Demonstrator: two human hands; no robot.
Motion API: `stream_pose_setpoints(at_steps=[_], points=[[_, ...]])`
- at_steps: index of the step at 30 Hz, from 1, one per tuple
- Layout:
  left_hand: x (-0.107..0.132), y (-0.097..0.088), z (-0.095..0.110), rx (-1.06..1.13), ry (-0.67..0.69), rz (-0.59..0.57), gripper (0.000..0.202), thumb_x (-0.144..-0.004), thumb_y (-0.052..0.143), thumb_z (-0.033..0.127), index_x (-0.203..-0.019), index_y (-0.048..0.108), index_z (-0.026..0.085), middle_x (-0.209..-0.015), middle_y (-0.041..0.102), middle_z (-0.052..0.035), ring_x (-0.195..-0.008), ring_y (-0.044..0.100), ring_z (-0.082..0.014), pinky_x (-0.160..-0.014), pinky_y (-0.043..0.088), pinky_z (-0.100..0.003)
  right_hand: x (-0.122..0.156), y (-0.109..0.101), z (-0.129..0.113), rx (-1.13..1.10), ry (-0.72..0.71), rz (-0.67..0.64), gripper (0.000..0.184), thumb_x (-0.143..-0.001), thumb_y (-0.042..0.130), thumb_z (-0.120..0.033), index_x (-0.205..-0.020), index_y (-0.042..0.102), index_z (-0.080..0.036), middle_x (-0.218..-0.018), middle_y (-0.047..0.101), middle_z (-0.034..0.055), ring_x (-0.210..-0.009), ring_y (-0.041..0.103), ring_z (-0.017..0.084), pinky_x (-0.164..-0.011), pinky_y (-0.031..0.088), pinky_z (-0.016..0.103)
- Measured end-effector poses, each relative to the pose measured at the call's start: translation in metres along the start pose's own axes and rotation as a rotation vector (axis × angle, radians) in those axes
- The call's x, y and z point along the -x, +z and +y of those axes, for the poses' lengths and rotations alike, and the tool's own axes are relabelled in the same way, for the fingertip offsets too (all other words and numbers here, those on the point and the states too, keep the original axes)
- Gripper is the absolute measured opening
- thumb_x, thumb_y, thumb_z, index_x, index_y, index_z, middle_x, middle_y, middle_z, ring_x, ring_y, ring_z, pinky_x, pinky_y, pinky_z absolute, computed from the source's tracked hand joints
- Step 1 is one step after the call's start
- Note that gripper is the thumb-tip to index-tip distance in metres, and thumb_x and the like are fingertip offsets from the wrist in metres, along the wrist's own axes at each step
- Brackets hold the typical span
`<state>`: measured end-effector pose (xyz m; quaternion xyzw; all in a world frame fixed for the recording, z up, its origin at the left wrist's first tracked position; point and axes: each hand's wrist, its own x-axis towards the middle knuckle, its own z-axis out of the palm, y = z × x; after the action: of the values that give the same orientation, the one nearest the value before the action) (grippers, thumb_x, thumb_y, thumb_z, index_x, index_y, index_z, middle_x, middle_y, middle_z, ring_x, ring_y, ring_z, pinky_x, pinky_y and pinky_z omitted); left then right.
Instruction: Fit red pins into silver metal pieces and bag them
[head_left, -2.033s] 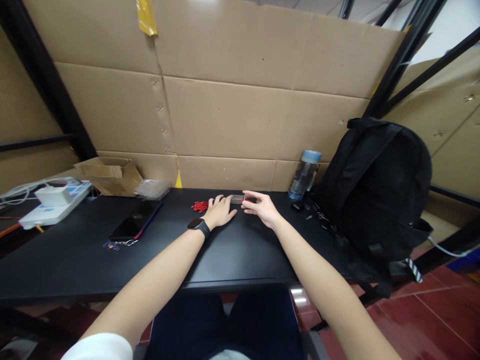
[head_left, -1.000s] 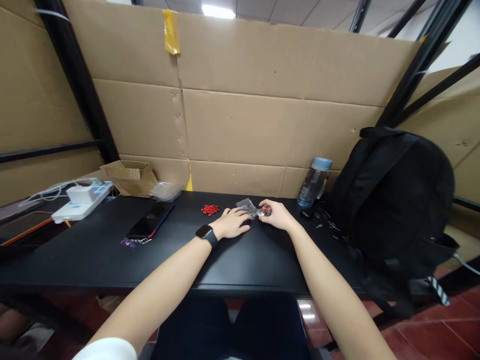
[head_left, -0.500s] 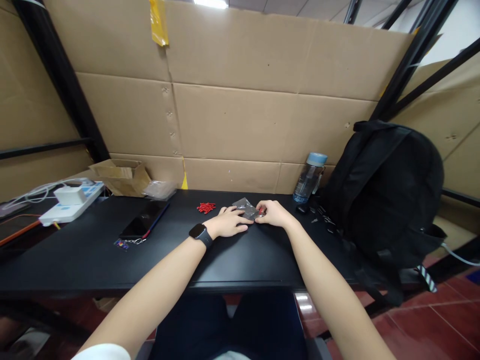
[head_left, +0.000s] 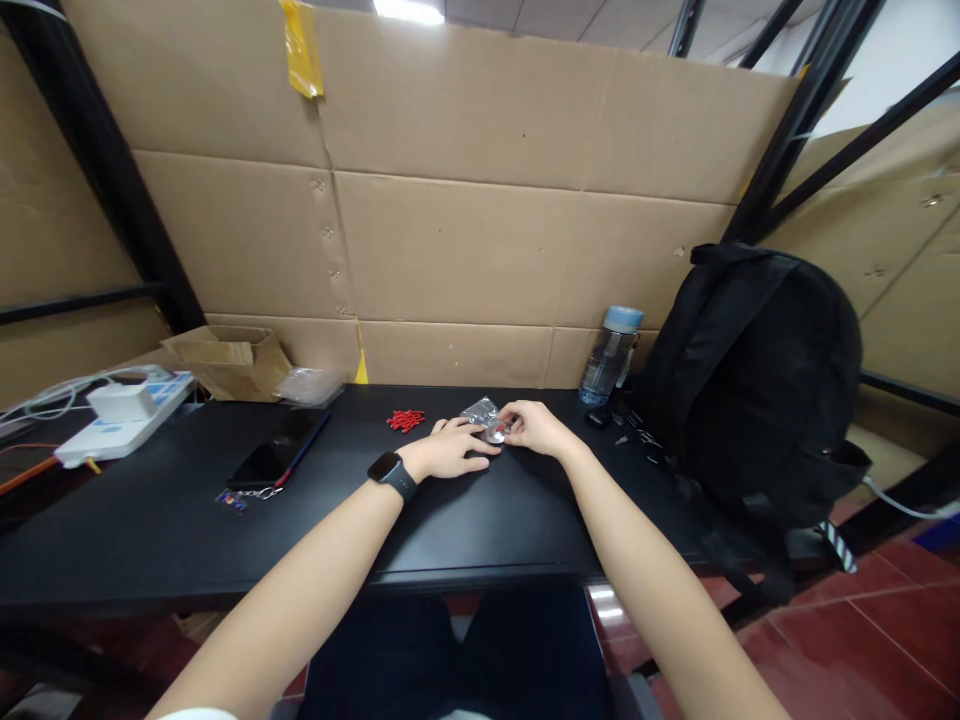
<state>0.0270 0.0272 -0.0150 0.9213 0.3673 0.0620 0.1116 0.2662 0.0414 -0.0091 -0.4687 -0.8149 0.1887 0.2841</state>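
A small clear plastic bag [head_left: 480, 411] lies flat on the black table. My left hand [head_left: 448, 450], a dark watch on its wrist, rests palm down with fingers spread, their tips on the bag's near edge. At the bag's right end my right hand [head_left: 534, 428] has thumb and fingers pinched together. A bit of red [head_left: 501, 428] shows at these fingertips; whether it is inside the bag's film I cannot tell. Left of the bag sits a loose pile of small, thin red pieces [head_left: 406, 420], touched by neither hand.
A phone [head_left: 276, 450] with a key ring, a power strip [head_left: 124, 425], an open cardboard box [head_left: 229, 362] and clear packaging [head_left: 311, 386] stand left. On the right are a water bottle [head_left: 611, 355], small dark items and a black backpack [head_left: 757, 390]. Cardboard walls the back.
The view has shifted slightly, moving everything a little left. My right fingers have moved slightly over the bag's right end, and the bag's film now looks shinier. My left hand stays flat.
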Motion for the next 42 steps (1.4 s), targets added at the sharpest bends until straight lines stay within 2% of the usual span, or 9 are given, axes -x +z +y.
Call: stream_pose_setpoints(at_steps=[8, 13, 22, 25, 27, 30, 34, 39, 42], points=[[0.001, -0.004, 0.003, 0.004, 0.001, -0.046, 0.042, -0.094, 0.055, 0.056, -0.136, 0.059, 0.053, -0.165, 0.033, 0.0049, -0.153, 0.019, -0.0413, -0.115, 0.019, -0.068, -0.003, 0.008, -0.002, 0.348, 0.018, 0.148, 0.023, -0.077, 0.081, -0.023, -0.099, 0.072, -0.024, -0.092, 0.066, 0.0015, -0.085, 0.061, 0.017, -0.071, 0.042, 0.025], [0.006, -0.01, 0.005, 0.004, 0.0, -0.074, 0.042, -0.093, 0.057, 0.053, -0.136, 0.059, 0.055, -0.168, 0.026, 0.0072, -0.154, 0.016, -0.0395, -0.116, 0.019, -0.067, -0.002, 0.017, -0.009, 0.414, -0.006, 0.177, 0.035, -0.083, 0.076, -0.029, -0.116, 0.065, -0.026, -0.103, 0.065, 0.0044, -0.098, 0.059, 0.021, -0.078, 0.043, 0.029], [0.017, -0.026, -0.002, 0.036, -0.03, -0.1, 0.035, -0.085, 0.069, 0.055, -0.12, 0.07, 0.055, -0.167, 0.026, 0.0106, -0.154, 0.01, -0.0463, -0.114, 0.012, -0.075, -0.014, 0.028, -0.009, 0.402, 0.0, 0.264, 0.039, -0.086, 0.074, -0.031, -0.123, 0.065, -0.025, -0.117, 0.06, 0.0099, -0.112, 0.053, 0.027, -0.092, 0.046, 0.038], [0.02, -0.035, -0.017, 0.106, 0.079, -0.01, 0.026, -0.089, 0.066, 0.044, -0.113, 0.076, 0.047, -0.158, 0.045, 0.0079, -0.15, 0.026, -0.0392, -0.119, 0.021, -0.062, -0.012, 0.018, -0.007, 0.199, -0.135, 0.168, 0.045, -0.08, 0.08, -0.032, -0.123, 0.066, -0.025, -0.118, 0.06, 0.0077, -0.11, 0.056, 0.024, -0.092, 0.047, 0.036], [0.02, -0.035, -0.026, 0.14, 0.132, 0.129, 0.031, -0.089, 0.062, 0.028, -0.115, 0.076, 0.039, -0.143, 0.061, 0.0024, -0.138, 0.046, -0.0291, -0.117, 0.032, -0.047, -0.008, 0.009, -0.004, 0.068, -0.201, 0.128, 0.031, -0.088, 0.072, -0.03, -0.117, 0.069, -0.024, -0.114, 0.063, 0.0065, -0.102, 0.06, 0.02, -0.09, 0.047, 0.034], [0.012, -0.024, -0.034, 0.079, 0.044, 0.328, 0.045, -0.078, 0.065, 0.014, -0.119, 0.069, 0.031, -0.123, 0.069, -0.0018, -0.118, 0.059, -0.0251, -0.105, 0.043, -0.04, -0.005, -0.001, 0.002, 0.031, -0.212, 0.161, 0.021, -0.093, 0.057, -0.014, -0.106, 0.072, -0.021, -0.104, 0.065, 0.0057, -0.091, 0.061, 0.017, -0.085, 0.047, 0.031], [-0.002, -0.003, -0.034, 0.004, -0.075, 0.397, 0.037, -0.075, 0.076, 0.025, -0.111, 0.068, 0.03, -0.115, 0.069, -0.0024, -0.112, 0.061, -0.0279, -0.096, 0.045, -0.042, -0.006, 0.002, 0.009, 0.13, -0.23, 0.128, 0.029, -0.076, 0.071, -0.004, -0.099, 0.074, -0.02, -0.1, 0.064, 0.0045, -0.087, 0.059, 0.016, -0.081, 0.046, 0.029], [-0.004, -0.001, -0.037, 0.066, -0.092, 0.398, 0.011, -0.086, 0.07, 0.035, -0.095, 0.074, 0.03, -0.108, 0.072, -0.0004, -0.106, 0.064, -0.0245, -0.094, 0.046, -0.037, -0.01, 0.01, 0.01, 0.129, -0.23, 0.107, 0.006, -0.084, 0.075, -0.017, -0.086, 0.079, -0.022, -0.094, 0.066, 0.0036, -0.083, 0.061, 0.015, -0.081, 0.045, 0.028], [-0.001, -0.007, -0.041, 0.137, -0.105, 0.424, 0.012, -0.089, 0.064, 0.033, -0.09, 0.075, 0.028, -0.106, 0.074, -0.0006, -0.102, 0.067, -0.0223, -0.094, 0.047, -0.034, -0.01, 0.01, 0.01, 0.051, -0.185, 0.141, 0.005, -0.085, 0.074, -0.018, -0.084, 0.079, -0.02, -0.091, 0.068, 0.0039, -0.078, 0.061, 0.014, -0.076, 0.046, 0.027]])
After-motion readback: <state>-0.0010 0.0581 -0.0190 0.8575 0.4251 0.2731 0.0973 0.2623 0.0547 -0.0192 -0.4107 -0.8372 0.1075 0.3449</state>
